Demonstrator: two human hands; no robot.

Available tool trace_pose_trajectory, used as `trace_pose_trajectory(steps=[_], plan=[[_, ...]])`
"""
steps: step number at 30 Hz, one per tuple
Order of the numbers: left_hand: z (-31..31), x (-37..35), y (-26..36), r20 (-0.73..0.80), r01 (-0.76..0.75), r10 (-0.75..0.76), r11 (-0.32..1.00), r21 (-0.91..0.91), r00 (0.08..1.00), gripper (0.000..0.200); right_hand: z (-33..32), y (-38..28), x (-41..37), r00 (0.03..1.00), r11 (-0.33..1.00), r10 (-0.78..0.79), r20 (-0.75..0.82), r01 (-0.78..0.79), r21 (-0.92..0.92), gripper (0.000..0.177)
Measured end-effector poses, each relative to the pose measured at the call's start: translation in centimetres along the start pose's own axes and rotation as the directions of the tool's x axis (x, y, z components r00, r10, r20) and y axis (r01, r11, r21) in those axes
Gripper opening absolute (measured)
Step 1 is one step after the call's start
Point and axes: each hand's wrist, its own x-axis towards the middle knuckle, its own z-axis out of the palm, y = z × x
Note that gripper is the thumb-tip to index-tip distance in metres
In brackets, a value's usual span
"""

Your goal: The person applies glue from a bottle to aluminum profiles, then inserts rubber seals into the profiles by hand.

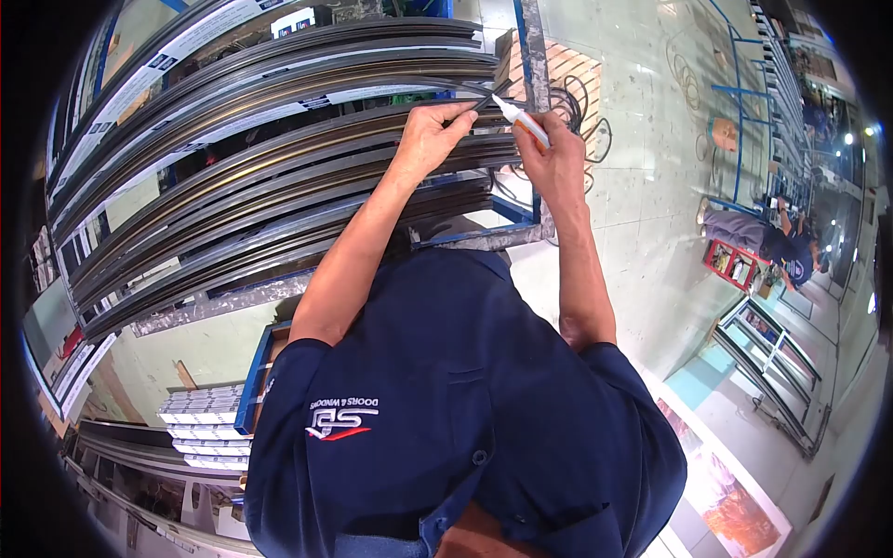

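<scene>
My right hand (555, 156) is wrapped round a small white glue bottle (526, 125) with an orange label, tilted so that its narrow nozzle points up and left. Close to that nozzle, my left hand (433, 138) pinches a thin black rubber strip (481, 102) between thumb and fingertips. The nozzle tip overlaps the strip's end in this view. Beneath both hands lie long dark window profiles (279, 136), side by side on a rack, their ends near my fingers.
A blue metal rack frame (535, 56) runs past the profile ends. Loops of black strip (574, 104) hang beyond it over a slatted pallet (569, 65). White wrapped bundles (206, 423) are stacked at lower left. A person (791, 246) bends near a red crate (732, 263) at far right.
</scene>
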Motion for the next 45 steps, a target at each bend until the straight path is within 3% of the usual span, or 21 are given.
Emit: trace_pose_trajectory(steps=[7,8,14,18,25,32,36,39,45], plan=[[0.0,-0.2,0.1,-0.02,-0.053,0.053,0.999,-0.005,0.998,0.031,-0.6,1.2,1.2,0.998,0.999,0.035,-0.058,-0.037,-0.032,0.022],[0.0,-0.2,0.0,-0.032,-0.074,0.074,0.997,-0.005,0.997,0.031,-0.9,1.1,1.3,0.997,0.993,0.083,-0.006,-0.083,-0.079,0.023],[0.1,-0.3,0.1,-0.046,-0.072,0.071,0.997,-0.019,0.996,0.03,-0.3,0.8,0.5,0.999,0.997,-0.033,-0.023,0.031,-0.074,0.023],[0.1,-0.1,-0.2,-0.047,-0.079,0.079,0.997,0.016,0.996,0.031,-0.3,-0.4,-0.3,0.997,0.998,0.058,0.059,-0.056,-0.032,0.026],[0.0,-0.5,1.0,-0.045,-0.093,0.095,0.995,0.037,0.994,0.031,-0.8,-0.1,0.1,0.997,1.0,-0.024,-0.068,0.023,-0.007,0.021],[0.1,-0.6,0.8,-0.064,-0.074,0.071,0.996,-0.052,0.995,0.03,-0.7,0.1,-0.5,0.995,0.978,0.006,-0.098,0.014,0.209,0.023],[-0.8,-0.2,0.7,0.061,0.064,-0.056,0.988,-0.143,0.997,0.03,0.2,0.3,-1.5,0.985,0.947,0.001,-0.17,0.053,0.317,0.023],[-1.7,0.4,0.0,0.149,0.122,-0.076,0.935,-0.333,0.986,0.031,0.7,0.0,-1.9,0.997,0.947,0.043,-0.066,-0.02,0.32,0.024],[-2.1,0.3,0.4,0.166,0.183,-0.121,0.881,-0.436,0.979,0.031,1.5,-1.1,-1.5,0.999,0.976,0.04,-0.008,-0.037,0.217,0.026]])
